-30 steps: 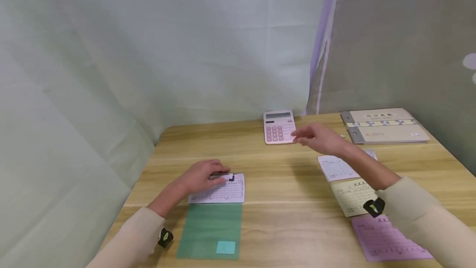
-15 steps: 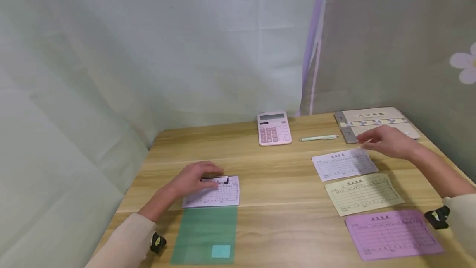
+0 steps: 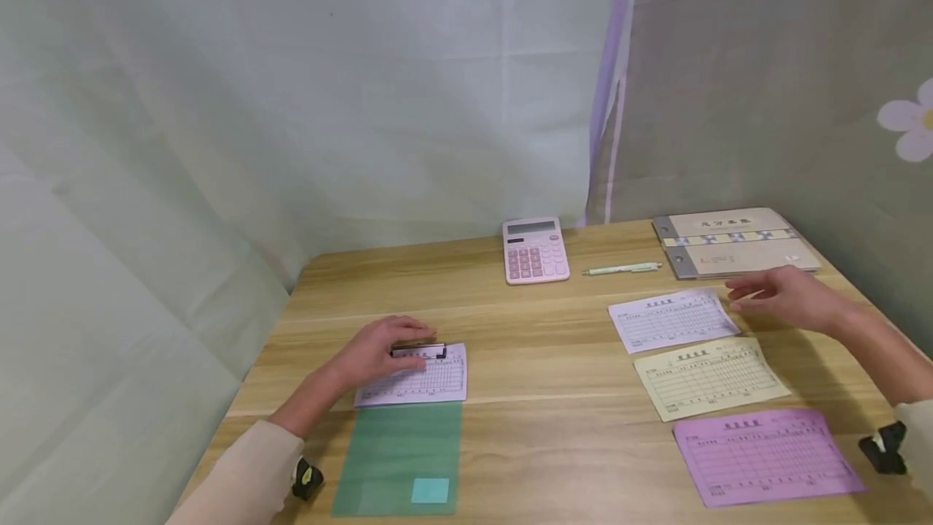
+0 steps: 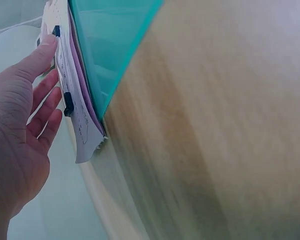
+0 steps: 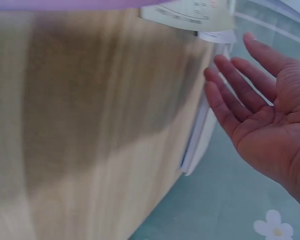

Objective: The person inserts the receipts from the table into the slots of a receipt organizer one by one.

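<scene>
My left hand is at the black and metal clip on a white printed form pad. In the left wrist view, the thumb touches one end of the clip, with the fingers curled on its far side. Pink sheets lie under the white ones. Below the pad is a green translucent folder with a light blue label. My right hand is held over the table by the right end of a white form slip, holding nothing. A yellow slip and a purple slip lie nearer.
A pink calculator lies at the table's back edge, with a pale green pen to its right. At the back right is a beige-covered binder with a grey spine. Curtains hang behind and around the table.
My right hand has moved from beside the calculator to the right and nearer, uncovering the pen and the slips. The left hand stays at the clip. The head view has shifted slightly.
</scene>
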`<state>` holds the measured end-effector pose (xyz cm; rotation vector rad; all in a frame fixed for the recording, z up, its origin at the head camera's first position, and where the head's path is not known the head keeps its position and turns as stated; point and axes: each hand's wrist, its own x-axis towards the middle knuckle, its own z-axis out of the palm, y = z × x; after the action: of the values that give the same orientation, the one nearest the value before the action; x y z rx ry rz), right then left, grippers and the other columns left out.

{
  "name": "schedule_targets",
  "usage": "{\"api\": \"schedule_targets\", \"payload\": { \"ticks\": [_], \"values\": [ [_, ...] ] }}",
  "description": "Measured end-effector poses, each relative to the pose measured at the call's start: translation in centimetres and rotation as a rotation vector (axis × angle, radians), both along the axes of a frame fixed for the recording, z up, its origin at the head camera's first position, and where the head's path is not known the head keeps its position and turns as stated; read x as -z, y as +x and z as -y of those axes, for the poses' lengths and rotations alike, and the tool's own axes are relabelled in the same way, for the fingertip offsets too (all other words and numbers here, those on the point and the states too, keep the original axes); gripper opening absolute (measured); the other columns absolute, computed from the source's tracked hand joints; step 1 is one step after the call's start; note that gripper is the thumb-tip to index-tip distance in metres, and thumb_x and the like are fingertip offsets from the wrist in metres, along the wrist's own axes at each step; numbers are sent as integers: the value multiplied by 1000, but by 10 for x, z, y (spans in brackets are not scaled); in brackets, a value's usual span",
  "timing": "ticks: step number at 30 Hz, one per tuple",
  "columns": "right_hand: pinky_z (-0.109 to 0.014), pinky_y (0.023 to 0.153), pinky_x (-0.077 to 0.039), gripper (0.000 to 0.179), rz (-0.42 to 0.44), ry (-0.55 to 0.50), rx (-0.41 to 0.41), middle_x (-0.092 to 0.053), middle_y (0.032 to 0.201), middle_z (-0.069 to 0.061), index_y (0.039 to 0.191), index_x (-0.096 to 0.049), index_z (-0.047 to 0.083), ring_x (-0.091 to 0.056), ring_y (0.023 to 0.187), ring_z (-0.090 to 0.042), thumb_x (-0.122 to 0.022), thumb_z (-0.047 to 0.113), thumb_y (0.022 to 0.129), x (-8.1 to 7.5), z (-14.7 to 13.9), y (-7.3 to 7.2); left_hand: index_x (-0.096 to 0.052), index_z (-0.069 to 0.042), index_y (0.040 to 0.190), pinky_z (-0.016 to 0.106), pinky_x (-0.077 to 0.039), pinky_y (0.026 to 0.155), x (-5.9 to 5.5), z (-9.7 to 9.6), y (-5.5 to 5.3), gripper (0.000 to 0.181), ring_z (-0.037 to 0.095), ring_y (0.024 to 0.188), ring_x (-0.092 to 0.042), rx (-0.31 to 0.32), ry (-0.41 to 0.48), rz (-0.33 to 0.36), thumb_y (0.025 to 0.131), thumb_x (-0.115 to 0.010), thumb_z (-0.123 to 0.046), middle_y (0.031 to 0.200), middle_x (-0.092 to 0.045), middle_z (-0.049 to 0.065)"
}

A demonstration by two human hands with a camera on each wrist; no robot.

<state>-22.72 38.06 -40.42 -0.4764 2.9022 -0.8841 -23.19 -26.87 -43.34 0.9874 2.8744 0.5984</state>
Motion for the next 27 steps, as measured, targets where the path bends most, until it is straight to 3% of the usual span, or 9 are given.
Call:
{"api": "schedule_targets", "payload": {
  "ticks": [3,10,16,21,27],
  "values": [
    [-18,76,-52,39,-11,-30,14,-75,114,-23,129,-66,-16,-67,95,-9,-75,7,99,7,2,0,-70,-17,142,56,-50,107,1,1,2,54,30,129,-61,-7,-8,-9,94,-83,-38,139,-67,5],
    [-23,74,-51,52,37,-29,95,-70,123,-30,140,-59,-15,-66,106,-36,-73,20,103,12,10,-4,-70,-17,142,53,-50,107,2,2,5,50,28,130,-61,-12,-21,-17,96,-81,-34,139,-67,2],
    [-29,69,-47,52,56,-23,170,-66,125,-35,139,-59,-14,-60,96,-33,-72,21,103,14,17,-10,-72,-18,140,54,-50,107,1,-2,8,43,26,128,-63,-24,-26,-43,99,-79,-29,137,-69,0],
    [-32,66,-47,47,56,-45,237,-66,121,-35,135,-62,-15,-59,92,-34,-69,21,104,19,24,-13,-72,-20,139,53,-51,105,2,-5,10,40,25,126,-64,-39,-48,-47,101,-77,-28,134,-70,0],
    [-29,62,-45,42,58,-109,320,-67,99,-24,126,-65,-18,-59,89,-33,-66,18,106,20,28,-14,-72,-20,140,52,-51,107,-1,-7,12,40,24,127,-64,-57,-77,-33,101,-77,-28,135,-69,1]
  ]
}}
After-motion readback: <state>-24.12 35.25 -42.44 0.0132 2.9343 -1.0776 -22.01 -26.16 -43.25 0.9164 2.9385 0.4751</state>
